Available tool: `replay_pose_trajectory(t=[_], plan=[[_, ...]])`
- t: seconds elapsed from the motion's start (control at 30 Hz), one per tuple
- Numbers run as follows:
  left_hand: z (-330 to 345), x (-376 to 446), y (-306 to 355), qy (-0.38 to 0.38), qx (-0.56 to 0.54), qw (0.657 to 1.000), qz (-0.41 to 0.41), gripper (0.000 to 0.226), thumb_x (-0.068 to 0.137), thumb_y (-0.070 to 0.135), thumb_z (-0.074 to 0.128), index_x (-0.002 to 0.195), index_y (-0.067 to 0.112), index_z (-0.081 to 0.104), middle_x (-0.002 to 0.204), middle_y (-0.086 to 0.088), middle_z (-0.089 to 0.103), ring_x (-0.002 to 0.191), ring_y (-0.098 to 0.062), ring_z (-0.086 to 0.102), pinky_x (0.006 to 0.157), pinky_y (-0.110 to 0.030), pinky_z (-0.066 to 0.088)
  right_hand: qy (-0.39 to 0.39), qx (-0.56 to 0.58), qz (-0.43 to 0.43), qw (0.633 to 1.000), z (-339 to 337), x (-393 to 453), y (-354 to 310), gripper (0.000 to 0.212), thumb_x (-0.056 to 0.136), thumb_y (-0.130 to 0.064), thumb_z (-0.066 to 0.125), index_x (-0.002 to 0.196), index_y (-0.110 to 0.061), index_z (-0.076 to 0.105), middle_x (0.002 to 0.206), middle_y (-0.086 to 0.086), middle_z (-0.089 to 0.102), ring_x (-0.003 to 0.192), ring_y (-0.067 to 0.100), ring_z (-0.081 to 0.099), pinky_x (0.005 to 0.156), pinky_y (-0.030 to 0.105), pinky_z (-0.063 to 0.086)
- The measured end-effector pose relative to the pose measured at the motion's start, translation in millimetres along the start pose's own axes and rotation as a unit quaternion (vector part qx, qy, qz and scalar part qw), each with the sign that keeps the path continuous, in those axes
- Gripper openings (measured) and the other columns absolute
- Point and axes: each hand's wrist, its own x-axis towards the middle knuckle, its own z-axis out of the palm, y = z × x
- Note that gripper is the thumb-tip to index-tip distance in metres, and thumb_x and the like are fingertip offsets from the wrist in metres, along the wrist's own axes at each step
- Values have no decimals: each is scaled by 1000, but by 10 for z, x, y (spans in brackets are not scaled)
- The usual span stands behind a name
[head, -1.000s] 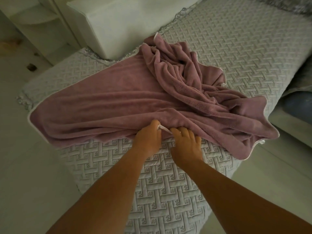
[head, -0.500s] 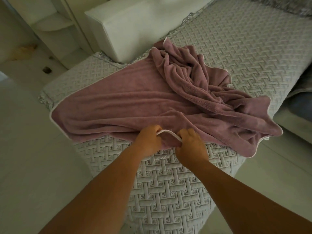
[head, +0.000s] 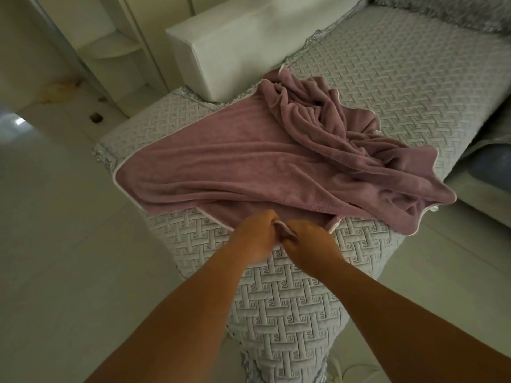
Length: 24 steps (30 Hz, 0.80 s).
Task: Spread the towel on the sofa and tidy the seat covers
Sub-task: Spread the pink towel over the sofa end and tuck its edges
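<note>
Right, your 2 hands meet at the towel's [head: 249, 167] near hem, left hand [head: 255, 235] and right hand [head: 309, 244] both pinched on its white piping, fingertips buried in the fold. The plush mauve towel lies half flat, half bunched on the quilted cover [head: 284, 294].

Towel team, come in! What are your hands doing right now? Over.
Left hand and right hand both pinching the towel at its near edge. Towel bunched at the far right on the seat cover. Nothing blocking.
</note>
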Motion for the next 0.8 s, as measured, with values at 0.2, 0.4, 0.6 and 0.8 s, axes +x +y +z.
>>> replay_pose_trajectory(t=[0.2, 0.4, 0.6, 0.8], plan=[[35, -280, -192, -73, -13, 997, -6, 20, 91, 18, 46, 89, 21, 66, 77, 5, 64, 62, -7, 55, 53, -21, 39, -106, -42, -42, 993, 16, -216, -98, 30, 95, -35, 46, 76, -18, 61, 60, -6, 53, 56, 15, 50, 56, 27, 42], [474, -658, -302, -178, -23, 983, -49, 19, 89, 20, 50, 100, 19, 66, 95, -3, 69, 75, -13, 60, 60, -21, 44, -280, -124, -77, 949, 170, -506, 10, 20, 92, -27, 51, 87, -18, 67, 71, -1, 59, 65, 15, 51, 62, 28, 43], [808, -889, -316, -177, -30, 980, -87, 17, 89, 21, 54, 101, 20, 65, 101, -2, 68, 79, -13, 58, 65, -25, 42, -339, -155, -102, 922, 288, -670, 121, 15, 90, -28, 55, 90, -20, 69, 80, 1, 66, 68, 14, 52, 61, 25, 37], [921, -1012, -239, -179, 4, 980, -83, 15, 87, 19, 56, 97, 17, 67, 96, -4, 70, 79, -16, 61, 64, -24, 41, -370, -156, -133, 906, 299, -757, 191, 15, 89, -28, 58, 90, -19, 70, 87, 4, 69, 75, 18, 59, 63, 26, 37]])
